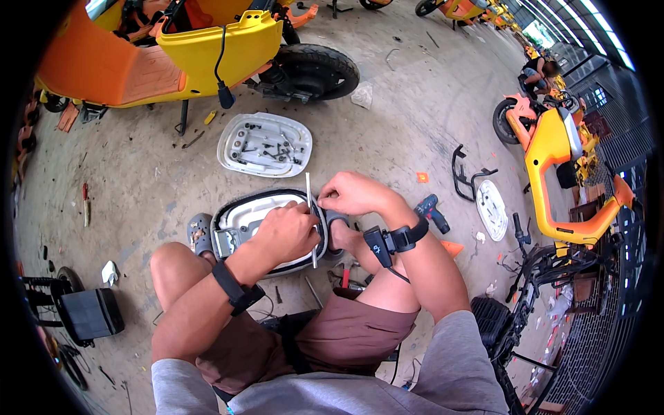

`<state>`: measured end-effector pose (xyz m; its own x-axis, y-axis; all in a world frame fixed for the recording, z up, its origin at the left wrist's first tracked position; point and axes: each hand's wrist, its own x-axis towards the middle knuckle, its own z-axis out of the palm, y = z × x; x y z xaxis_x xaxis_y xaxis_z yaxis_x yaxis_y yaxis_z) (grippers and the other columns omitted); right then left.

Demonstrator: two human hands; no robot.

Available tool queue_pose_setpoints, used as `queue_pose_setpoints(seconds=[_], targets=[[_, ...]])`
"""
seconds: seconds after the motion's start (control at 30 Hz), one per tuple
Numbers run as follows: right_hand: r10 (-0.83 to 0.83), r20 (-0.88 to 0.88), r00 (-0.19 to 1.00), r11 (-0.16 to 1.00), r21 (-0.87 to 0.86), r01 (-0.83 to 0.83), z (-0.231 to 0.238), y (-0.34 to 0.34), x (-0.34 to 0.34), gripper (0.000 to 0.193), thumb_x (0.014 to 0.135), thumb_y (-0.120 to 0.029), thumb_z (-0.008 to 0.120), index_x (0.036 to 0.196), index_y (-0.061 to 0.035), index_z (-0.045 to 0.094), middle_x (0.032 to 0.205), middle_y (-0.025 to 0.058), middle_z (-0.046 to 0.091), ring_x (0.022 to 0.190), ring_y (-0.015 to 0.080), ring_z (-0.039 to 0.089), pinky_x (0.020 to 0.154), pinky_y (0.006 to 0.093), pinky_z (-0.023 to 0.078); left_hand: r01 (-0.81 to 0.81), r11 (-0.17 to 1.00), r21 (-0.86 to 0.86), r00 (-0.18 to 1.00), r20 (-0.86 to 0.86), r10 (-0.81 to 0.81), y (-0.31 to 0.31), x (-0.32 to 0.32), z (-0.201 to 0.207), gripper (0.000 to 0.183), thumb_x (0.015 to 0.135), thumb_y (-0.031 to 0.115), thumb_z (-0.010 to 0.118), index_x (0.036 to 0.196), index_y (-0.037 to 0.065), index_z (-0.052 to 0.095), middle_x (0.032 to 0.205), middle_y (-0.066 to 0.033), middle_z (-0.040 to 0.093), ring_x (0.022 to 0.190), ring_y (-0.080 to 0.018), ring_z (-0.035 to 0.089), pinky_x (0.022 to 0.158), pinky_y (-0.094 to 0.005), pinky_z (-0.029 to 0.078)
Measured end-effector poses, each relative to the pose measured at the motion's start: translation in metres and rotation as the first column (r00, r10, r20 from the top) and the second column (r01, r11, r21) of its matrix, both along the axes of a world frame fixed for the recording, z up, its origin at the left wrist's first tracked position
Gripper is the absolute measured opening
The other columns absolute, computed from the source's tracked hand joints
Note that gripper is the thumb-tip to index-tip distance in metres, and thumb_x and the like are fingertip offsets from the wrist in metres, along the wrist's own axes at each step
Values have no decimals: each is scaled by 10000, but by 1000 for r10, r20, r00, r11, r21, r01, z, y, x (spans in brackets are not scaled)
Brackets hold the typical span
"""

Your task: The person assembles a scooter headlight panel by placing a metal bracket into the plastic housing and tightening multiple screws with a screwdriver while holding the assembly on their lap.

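Between my feet lies a white oval shell (243, 220) with a black edging around its rim, its hollow side facing up. A thin white strip (308, 187) stretches across its right end. My left hand (289, 229) is closed over the shell, fingers curled on the middle of the strip. Just right of the strip, above the shell's upper right rim, my right hand (354, 194) has its fingertips pinched together. What is between those fingertips is too small to make out.
Beyond the shell, a white tray-like cover (266, 166) holds bolts and small parts. A cordless drill (433, 213) lies right, near a black bracket (465, 173) and another white cover (492, 211). A yellow-orange scooter (207, 59) stands ahead; a screwdriver (86, 205) lies left.
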<state>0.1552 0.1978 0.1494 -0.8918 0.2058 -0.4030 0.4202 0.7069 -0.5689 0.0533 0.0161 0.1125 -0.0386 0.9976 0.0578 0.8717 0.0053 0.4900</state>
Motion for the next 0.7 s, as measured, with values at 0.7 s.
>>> queue_pose_setpoints(seconds=[0.7], targets=[[193, 209, 959, 981, -15, -194, 6, -12, 1, 261, 762, -268, 707, 904, -55, 760, 814, 172, 711, 760, 333, 677, 702, 422, 532, -120, 983, 140, 993, -2, 122, 7, -5, -4, 174, 789, 66, 627, 959, 47, 659, 790, -155, 672, 786, -344, 654, 702, -463, 506]])
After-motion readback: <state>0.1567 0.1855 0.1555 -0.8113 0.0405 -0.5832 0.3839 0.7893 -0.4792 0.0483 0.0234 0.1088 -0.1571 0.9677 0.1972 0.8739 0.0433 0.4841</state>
